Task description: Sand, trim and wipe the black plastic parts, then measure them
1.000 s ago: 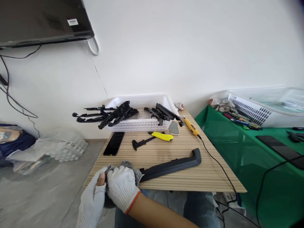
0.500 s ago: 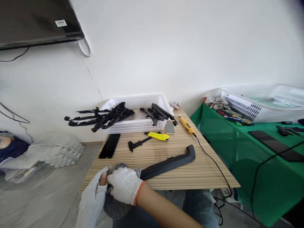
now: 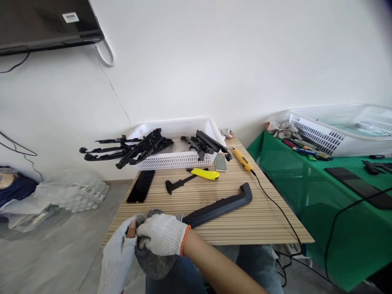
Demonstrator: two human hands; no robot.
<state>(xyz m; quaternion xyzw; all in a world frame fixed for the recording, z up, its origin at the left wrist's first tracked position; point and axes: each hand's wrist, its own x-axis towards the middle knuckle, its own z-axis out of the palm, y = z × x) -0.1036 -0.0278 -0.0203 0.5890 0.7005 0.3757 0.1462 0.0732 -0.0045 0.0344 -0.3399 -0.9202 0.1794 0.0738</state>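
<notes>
My left hand [image 3: 119,248], in a white knit glove with a bare thumb tip showing, grips the edge of a grey cloth [image 3: 156,261]. My right hand [image 3: 163,233], gloved in white with an orange cuff, pinches the same cloth close beside it. The cloth hangs over the table's front edge above my lap. Just past my right hand lies a long black plastic part [image 3: 219,209] with a hooked end, its near end hidden by the glove. Behind it are a black caliper [image 3: 180,184] and a yellow utility knife [image 3: 205,174].
A white basket [image 3: 165,164] with several black plastic parts stands at the table's back. A phone [image 3: 141,187] lies left, a grey pad [image 3: 220,163] and a corded yellow rotary tool [image 3: 243,160] right. Another basket [image 3: 318,134] sits on a green-covered table [image 3: 281,183].
The view has shifted slightly. Both hands keep hold of the grey cloth, and its hanging part has moved a little to the right. The things on the table stay put.
</notes>
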